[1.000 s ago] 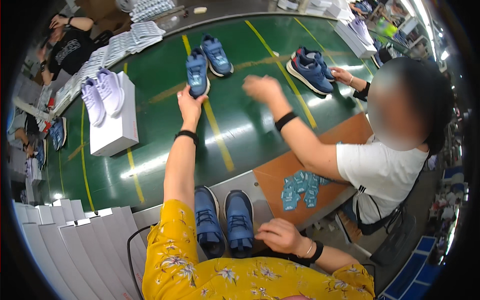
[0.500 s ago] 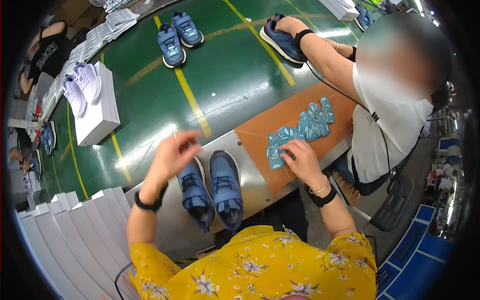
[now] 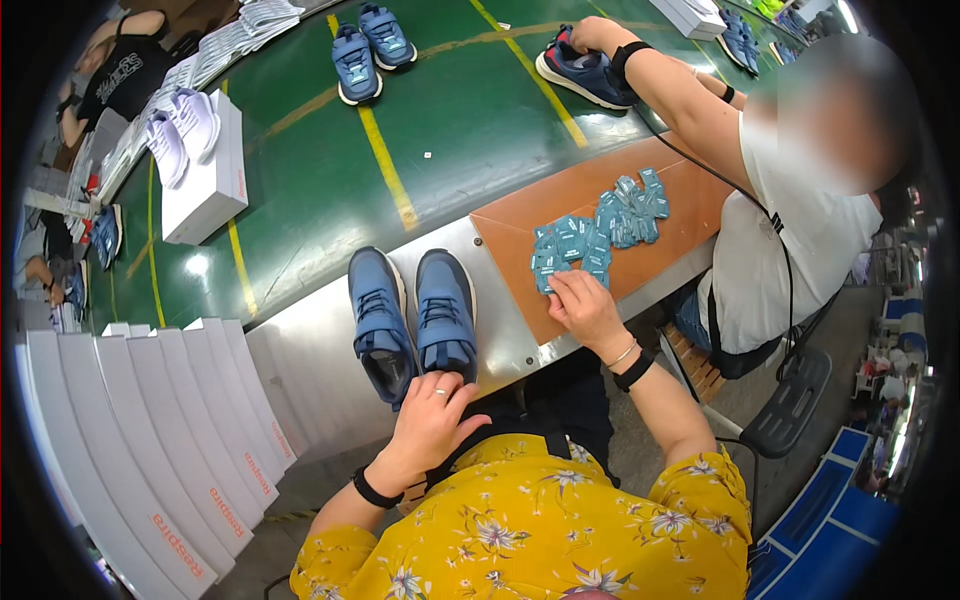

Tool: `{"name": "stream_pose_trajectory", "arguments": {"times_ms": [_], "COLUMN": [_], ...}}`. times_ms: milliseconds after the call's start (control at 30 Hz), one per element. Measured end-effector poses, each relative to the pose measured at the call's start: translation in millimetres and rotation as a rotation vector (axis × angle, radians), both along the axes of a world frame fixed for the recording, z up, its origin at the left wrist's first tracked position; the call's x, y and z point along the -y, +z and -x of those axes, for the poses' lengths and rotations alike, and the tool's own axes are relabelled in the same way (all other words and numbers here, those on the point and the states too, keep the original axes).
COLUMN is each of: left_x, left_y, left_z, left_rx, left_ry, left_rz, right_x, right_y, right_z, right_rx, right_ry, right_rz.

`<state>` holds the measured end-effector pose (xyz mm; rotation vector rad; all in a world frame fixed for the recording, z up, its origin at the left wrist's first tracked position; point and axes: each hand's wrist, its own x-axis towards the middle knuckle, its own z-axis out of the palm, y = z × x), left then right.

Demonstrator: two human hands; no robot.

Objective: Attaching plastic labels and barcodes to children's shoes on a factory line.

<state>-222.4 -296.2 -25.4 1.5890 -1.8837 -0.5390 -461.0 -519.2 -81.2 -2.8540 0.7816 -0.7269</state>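
A pair of blue strap shoes stands side by side on the metal edge of the bench, the left shoe (image 3: 378, 320) and the right shoe (image 3: 446, 310), toes pointing away from me. My left hand (image 3: 432, 420) is at the heel of the right shoe, its fingers hooked over the collar and its thumb sticking out. On a brown board lies a loose pile of small teal tags (image 3: 625, 215). At the pile's near edge, my right hand (image 3: 590, 310) has its fingertips pinched together on a teal tag (image 3: 547, 268).
Stacked white shoeboxes (image 3: 150, 430) rise at my left. Pale lilac shoes (image 3: 182, 135) sit on a white box (image 3: 205, 190) upon the green bench (image 3: 290, 200). Another blue pair (image 3: 357, 65) stands farther off. At right, a co-worker in white (image 3: 770, 250) handles a blue shoe (image 3: 585, 75).
My left hand has come down from above the shoe toes to the right shoe's heel. My right hand has stayed at the tags, its fingers now pressed onto one. The view has shifted slightly.
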Motion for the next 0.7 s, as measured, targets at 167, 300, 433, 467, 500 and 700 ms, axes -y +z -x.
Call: {"name": "stream_pose_trajectory", "arguments": {"times_ms": [167, 300, 433, 467, 500, 700], "left_x": [-7, -9, -12, -12, -10, 42], "left_y": [-33, -32, -16, -11, -4, 21], "left_z": [12, 25, 30, 28, 26, 27], "left_rx": [0.154, 0.172, 0.072, -0.054, -0.180, -0.877], "left_ry": [-0.041, -0.090, -0.065, 0.026, 0.121, 0.451], "left_rz": [0.102, 0.088, 0.146, 0.174, 0.202, -0.007], "right_x": [5, 6, -7, -16, -27, -75], "right_y": [-3, -1, 18, 27, 35, 48], "right_z": [8, 10, 0, -5, -12, -47], "right_rx": [-0.014, 0.079, 0.313, 0.315, 0.419, 0.616], "right_ry": [0.016, -0.075, -0.232, -0.231, -0.265, -0.103], "right_rz": [0.082, 0.090, 0.021, 0.019, -0.278, -1.265]}}
